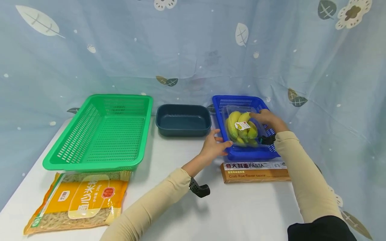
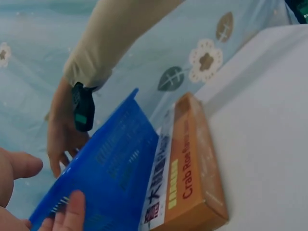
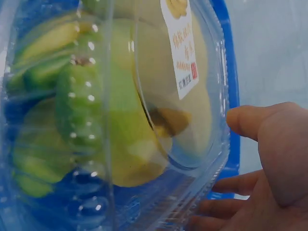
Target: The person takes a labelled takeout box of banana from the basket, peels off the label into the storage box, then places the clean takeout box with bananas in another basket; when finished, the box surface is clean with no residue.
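A clear plastic box of bananas (image 1: 242,126) with a white label sits inside the blue basket (image 1: 253,155). My right hand (image 1: 269,118) is at the box's far right side. In the right wrist view, its thumb meets the lid's edge and its fairly straight fingers (image 3: 226,202) lie along the box's side. My left hand (image 1: 214,145) is by the basket's left wall, thumb and fingers spread. The left wrist view shows its fingertips (image 2: 74,209) against the blue basket's side, the thumb standing apart.
An orange-brown pasta box (image 1: 256,175) lies in front of the blue basket. A dark teal tray (image 1: 183,131) stands at the back middle. Leftward are a green basket (image 1: 99,166) and, before it, an orange bag of pasta (image 1: 84,197). A patterned curtain (image 1: 193,40) hangs behind.
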`<state>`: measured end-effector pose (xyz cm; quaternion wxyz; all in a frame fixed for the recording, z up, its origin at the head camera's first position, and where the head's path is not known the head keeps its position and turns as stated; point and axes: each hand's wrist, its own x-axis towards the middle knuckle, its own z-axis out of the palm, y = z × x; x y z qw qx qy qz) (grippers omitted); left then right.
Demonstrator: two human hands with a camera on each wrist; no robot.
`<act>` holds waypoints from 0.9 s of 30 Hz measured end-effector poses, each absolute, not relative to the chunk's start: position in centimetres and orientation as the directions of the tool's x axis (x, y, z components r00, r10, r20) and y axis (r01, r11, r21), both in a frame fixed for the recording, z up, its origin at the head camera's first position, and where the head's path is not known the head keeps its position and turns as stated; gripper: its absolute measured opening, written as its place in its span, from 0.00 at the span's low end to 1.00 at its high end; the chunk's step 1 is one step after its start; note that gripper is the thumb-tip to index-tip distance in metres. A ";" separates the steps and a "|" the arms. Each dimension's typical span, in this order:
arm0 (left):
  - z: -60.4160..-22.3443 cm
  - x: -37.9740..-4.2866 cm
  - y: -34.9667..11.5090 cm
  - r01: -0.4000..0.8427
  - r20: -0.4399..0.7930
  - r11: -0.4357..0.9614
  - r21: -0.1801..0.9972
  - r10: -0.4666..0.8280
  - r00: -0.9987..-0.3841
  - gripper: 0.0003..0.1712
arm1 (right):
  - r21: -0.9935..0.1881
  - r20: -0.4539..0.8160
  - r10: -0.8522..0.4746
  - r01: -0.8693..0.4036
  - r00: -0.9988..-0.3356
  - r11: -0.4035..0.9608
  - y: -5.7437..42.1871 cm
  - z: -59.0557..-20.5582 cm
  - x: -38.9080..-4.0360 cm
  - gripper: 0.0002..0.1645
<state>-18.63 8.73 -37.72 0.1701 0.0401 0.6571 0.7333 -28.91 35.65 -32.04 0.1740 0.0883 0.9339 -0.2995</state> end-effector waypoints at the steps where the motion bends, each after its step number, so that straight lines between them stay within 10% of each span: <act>1: -37.8 -18.7 8.8 -0.194 -0.163 -0.078 0.978 0.297 -0.941 0.46 | -0.541 -0.380 0.069 0.282 -0.922 0.792 35.7 -32.2 -29.0 0.53; 11: -38.2 -18.6 9.7 -0.160 -0.135 -0.088 0.983 0.239 -0.962 0.43 | -0.622 -0.344 0.086 0.296 -0.935 0.725 36.6 -33.0 -29.4 0.32; 27: -38.7 -19.0 9.1 -0.224 -0.165 -0.191 0.956 0.286 -0.944 0.41 | -0.764 -0.186 0.125 0.223 -0.975 0.605 37.0 -31.3 -29.2 0.39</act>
